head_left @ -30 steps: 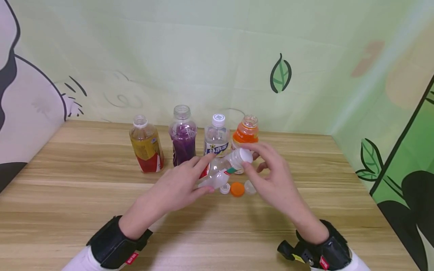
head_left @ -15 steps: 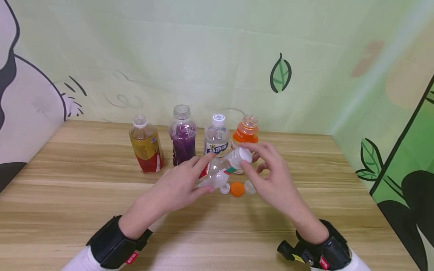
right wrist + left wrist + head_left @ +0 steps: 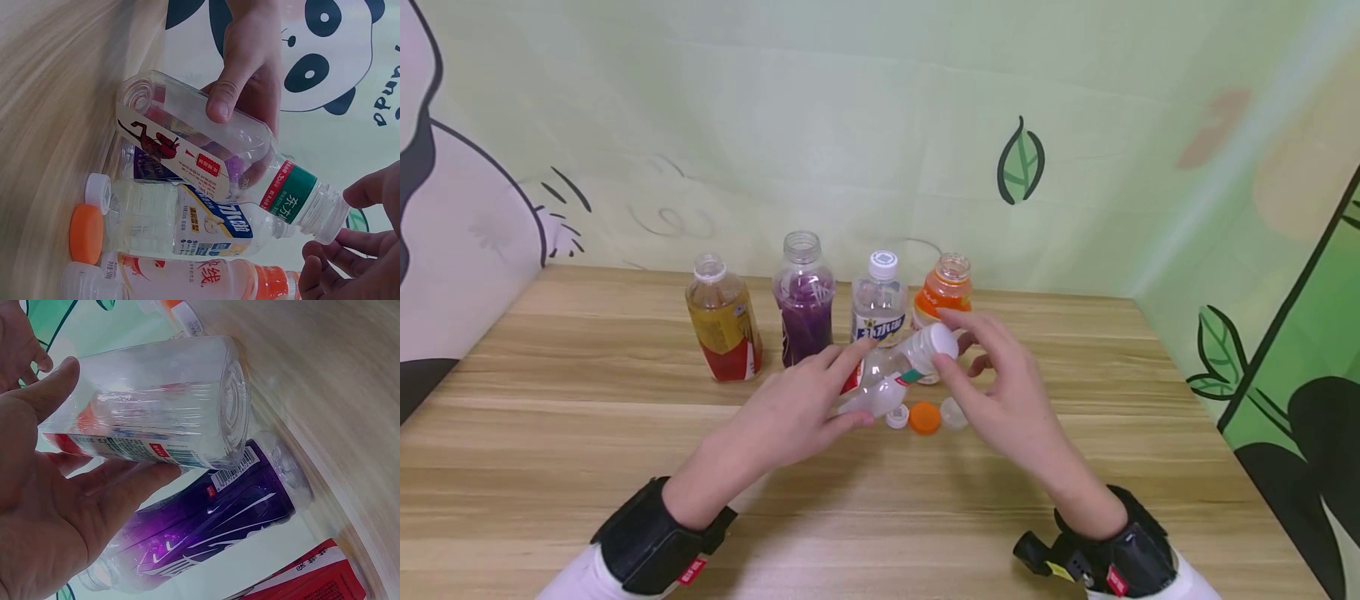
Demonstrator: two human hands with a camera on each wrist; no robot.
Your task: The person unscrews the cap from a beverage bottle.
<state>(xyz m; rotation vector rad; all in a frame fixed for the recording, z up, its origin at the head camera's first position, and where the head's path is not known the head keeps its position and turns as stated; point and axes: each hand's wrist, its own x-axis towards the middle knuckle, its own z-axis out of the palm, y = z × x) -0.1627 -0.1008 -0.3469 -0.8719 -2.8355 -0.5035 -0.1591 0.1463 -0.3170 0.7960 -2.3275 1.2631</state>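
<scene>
A clear, square-sided plastic bottle (image 3: 883,379) is held tilted above the table, its white cap (image 3: 942,340) pointing up to the right. My left hand (image 3: 790,408) grips its body, thumb on one side and fingers on the other. The right hand (image 3: 1007,392) has thumb and fingertips around the cap; in the right wrist view, the thumb and fingers (image 3: 350,250) meet it from two sides. The bottle's flat base shows in the left wrist view, with a printed label (image 3: 144,447) along its side.
Behind the hands stand a yellow-red bottle (image 3: 722,329), a purple bottle (image 3: 805,300), a white-capped clear bottle (image 3: 880,304) and an uncapped orange bottle (image 3: 943,292). A small white cap (image 3: 897,417), orange cap (image 3: 925,418) and translucent cap (image 3: 953,414) lie on the wooden table (image 3: 850,533).
The right index finger has shifted slightly up at the cap. The bottle and the left hand have stayed in place.
</scene>
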